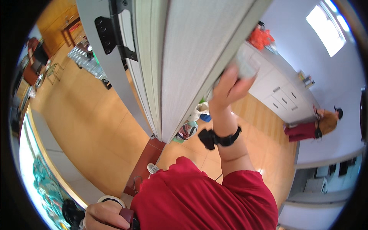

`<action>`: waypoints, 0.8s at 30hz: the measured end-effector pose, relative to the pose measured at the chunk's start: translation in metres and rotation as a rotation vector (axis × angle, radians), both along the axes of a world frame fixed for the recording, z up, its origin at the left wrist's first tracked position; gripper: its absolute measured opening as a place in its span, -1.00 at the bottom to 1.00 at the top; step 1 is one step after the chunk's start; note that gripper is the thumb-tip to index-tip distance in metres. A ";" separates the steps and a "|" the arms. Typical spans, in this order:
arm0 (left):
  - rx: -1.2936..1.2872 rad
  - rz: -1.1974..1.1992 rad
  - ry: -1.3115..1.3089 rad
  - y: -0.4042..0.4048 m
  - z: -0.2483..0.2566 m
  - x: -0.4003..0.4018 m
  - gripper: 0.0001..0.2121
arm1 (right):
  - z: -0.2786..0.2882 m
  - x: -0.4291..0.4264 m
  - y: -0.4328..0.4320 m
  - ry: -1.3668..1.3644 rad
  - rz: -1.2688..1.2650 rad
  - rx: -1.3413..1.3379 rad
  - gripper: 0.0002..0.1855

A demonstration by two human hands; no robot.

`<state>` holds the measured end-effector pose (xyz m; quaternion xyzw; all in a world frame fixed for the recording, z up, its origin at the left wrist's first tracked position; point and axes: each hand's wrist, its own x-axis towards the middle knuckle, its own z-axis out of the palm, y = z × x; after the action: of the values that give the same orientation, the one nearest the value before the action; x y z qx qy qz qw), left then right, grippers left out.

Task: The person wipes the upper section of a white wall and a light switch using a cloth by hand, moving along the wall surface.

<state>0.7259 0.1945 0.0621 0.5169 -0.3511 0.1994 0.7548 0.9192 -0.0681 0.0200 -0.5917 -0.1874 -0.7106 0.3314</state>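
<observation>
My right hand (228,89), with a black band on the wrist, is raised to the right edge of a pale grey door frame (192,51). Its fingers hold a whitish, translucent thing (246,65), too blurred to name. Low on the left, my left hand (100,216) grips a dark red object (126,216), partly hidden by the fingers. A pale roll with a dark inner ring (112,198), probably tape, shows just behind that hand. A black metal hinge (120,34) with screw holes is on the frame's left side, in front of a grey panel (89,17).
Bags (187,130) stand on the tiled floor beyond the frame. A dark red threshold (148,156) crosses its foot. White cabinets (276,86) line the right room, where a person (313,128) stands. A lit fish tank (43,178) is at lower left.
</observation>
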 end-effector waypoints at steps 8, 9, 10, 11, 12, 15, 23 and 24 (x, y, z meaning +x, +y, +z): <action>-0.158 0.061 -0.238 -0.085 -0.015 0.012 -0.78 | -0.207 -0.022 -0.046 0.878 0.381 -0.084 -0.91; -0.142 0.045 -0.260 -0.098 -0.019 0.019 -0.77 | -0.231 -0.006 -0.065 0.900 0.220 -0.084 -0.93; -0.070 0.049 -0.272 -0.114 -0.013 0.027 -0.78 | -0.205 0.006 -0.077 1.114 0.335 0.101 -0.87; 0.007 0.070 -0.290 -0.131 -0.002 0.030 -0.79 | -0.175 0.012 -0.092 1.349 0.442 0.294 -0.82; 0.033 0.095 -0.291 -0.152 0.013 0.030 -0.80 | -0.169 0.026 -0.111 1.254 0.772 0.482 -0.80; 0.072 0.162 -0.209 -0.186 0.033 0.012 -0.78 | -0.126 0.055 -0.131 0.989 1.081 0.637 -0.71; 0.142 0.397 -0.129 -0.214 0.038 -0.036 -0.87 | 0.076 0.061 -0.115 0.172 0.488 -0.049 -0.65; 0.148 0.431 -0.106 -0.216 0.039 -0.042 -0.88 | 0.093 0.063 -0.106 0.111 0.562 -0.012 -0.71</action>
<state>0.6837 -0.0215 0.1007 0.6228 -0.2854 0.3565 0.6352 0.9827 -0.1740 0.1129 -0.5565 -0.3298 -0.5564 0.5215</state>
